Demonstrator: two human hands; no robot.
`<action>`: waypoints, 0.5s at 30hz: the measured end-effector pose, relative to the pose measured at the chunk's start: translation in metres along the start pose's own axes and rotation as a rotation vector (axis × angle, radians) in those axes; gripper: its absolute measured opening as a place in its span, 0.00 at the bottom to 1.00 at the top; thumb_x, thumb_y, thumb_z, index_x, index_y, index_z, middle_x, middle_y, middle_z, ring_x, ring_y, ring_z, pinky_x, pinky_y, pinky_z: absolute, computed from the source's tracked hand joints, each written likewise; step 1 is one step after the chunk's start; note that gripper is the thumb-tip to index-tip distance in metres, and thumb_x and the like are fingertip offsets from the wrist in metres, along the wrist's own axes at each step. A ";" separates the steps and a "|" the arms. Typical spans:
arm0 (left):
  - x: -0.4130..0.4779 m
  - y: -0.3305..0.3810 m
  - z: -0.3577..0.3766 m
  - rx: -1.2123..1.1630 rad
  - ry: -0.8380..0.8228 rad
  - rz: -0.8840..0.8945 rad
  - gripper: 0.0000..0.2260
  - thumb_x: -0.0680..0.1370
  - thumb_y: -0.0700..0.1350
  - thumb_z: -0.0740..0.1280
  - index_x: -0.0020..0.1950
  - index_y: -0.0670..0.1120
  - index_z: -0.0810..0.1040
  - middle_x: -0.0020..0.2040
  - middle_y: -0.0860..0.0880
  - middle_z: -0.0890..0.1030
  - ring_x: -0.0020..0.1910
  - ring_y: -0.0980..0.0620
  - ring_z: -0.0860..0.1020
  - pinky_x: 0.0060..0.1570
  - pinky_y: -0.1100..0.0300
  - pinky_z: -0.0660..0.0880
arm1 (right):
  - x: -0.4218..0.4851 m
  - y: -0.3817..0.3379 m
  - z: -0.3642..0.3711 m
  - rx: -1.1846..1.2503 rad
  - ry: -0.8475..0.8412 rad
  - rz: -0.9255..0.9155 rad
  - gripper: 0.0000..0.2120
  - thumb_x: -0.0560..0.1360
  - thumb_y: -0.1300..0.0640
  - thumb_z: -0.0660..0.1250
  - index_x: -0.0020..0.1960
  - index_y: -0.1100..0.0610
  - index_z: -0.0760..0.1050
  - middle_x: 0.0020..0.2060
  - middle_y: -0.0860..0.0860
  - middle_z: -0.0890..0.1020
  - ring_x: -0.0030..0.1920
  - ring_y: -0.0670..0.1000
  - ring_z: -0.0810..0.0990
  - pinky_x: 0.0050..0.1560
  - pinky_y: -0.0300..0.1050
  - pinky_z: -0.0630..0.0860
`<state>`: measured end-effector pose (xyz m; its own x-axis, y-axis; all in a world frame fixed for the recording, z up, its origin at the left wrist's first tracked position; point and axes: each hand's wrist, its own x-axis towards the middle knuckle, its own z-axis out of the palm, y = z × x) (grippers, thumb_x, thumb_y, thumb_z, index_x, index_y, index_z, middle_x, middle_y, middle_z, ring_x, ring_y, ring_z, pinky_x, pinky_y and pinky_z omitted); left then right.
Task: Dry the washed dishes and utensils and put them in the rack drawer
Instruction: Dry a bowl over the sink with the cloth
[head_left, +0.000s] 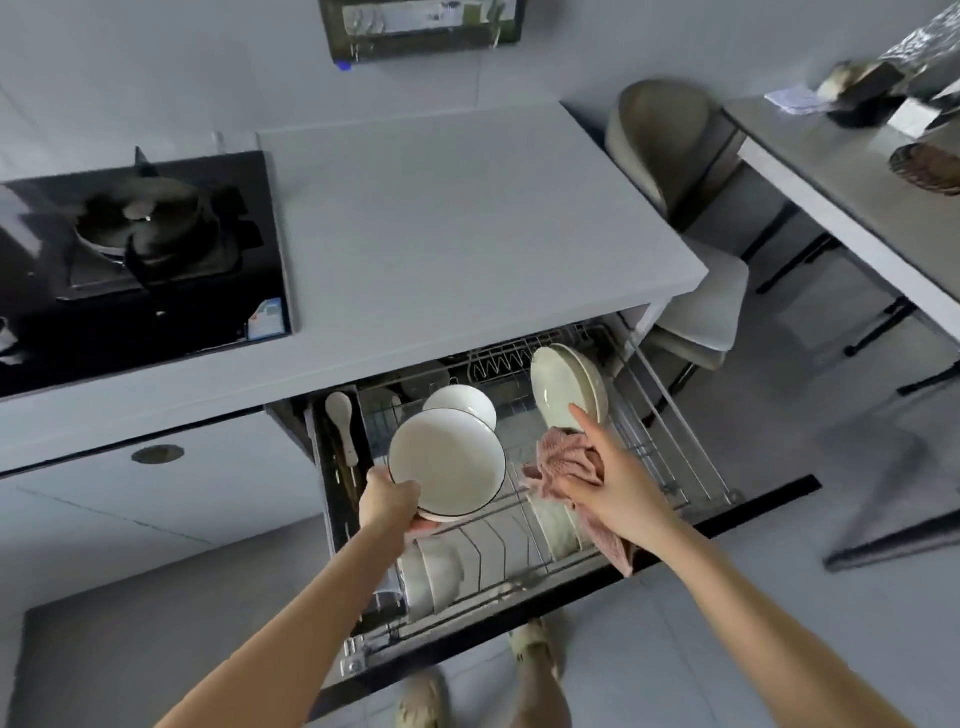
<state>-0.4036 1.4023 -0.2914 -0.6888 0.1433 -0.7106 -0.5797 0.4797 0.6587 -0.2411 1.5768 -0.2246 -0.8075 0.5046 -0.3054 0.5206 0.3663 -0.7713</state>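
Rack drawer (670, 426) pulled out from under the grey worktop (467, 234), wire racks showing. Left hand (387, 501) over the drawer's front left part, grip clamped on the rim of a white bowl with a dark edge (447, 460), held tilted above the racks; looks like a 2nd bowl stacked under it, hard to say. Another white bowl (462, 402) just behind it inside the drawer. Right hand (618, 488) over the drawer's middle, grip bunched round a pink cloth (563, 462), index finger stuck out and touching 2 pale plates (563, 384) standing on edge in the back right rack. White spoon (343, 421) lying in the drawer's left side tray. More white dishes (436, 571) upright near the drawer's front. Sticker on the black hob (130, 249) left of the drawer, writing too blurry to read.
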 end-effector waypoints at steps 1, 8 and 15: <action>0.011 0.004 0.009 0.009 0.035 -0.013 0.13 0.75 0.32 0.58 0.57 0.43 0.63 0.53 0.42 0.72 0.41 0.39 0.79 0.27 0.50 0.80 | 0.017 0.010 -0.002 -0.018 -0.012 0.010 0.39 0.74 0.58 0.69 0.76 0.43 0.51 0.59 0.46 0.76 0.45 0.35 0.78 0.43 0.33 0.77; 0.094 0.033 0.074 0.197 0.196 -0.101 0.19 0.76 0.35 0.57 0.67 0.38 0.62 0.58 0.38 0.74 0.45 0.41 0.77 0.40 0.49 0.80 | 0.120 0.069 0.002 -0.052 -0.109 0.054 0.34 0.75 0.57 0.68 0.75 0.50 0.56 0.67 0.50 0.72 0.62 0.48 0.76 0.58 0.38 0.75; 0.152 0.035 0.108 0.353 0.238 -0.125 0.18 0.75 0.35 0.58 0.66 0.40 0.66 0.56 0.41 0.77 0.38 0.46 0.76 0.32 0.59 0.77 | 0.170 0.110 0.016 -0.094 -0.172 0.081 0.30 0.76 0.55 0.67 0.75 0.51 0.58 0.67 0.49 0.72 0.63 0.48 0.74 0.57 0.34 0.72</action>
<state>-0.4818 1.5339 -0.4035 -0.7275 -0.1179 -0.6759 -0.5095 0.7526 0.4171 -0.3257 1.6906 -0.3699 -0.7931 0.3973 -0.4616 0.6029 0.4053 -0.6872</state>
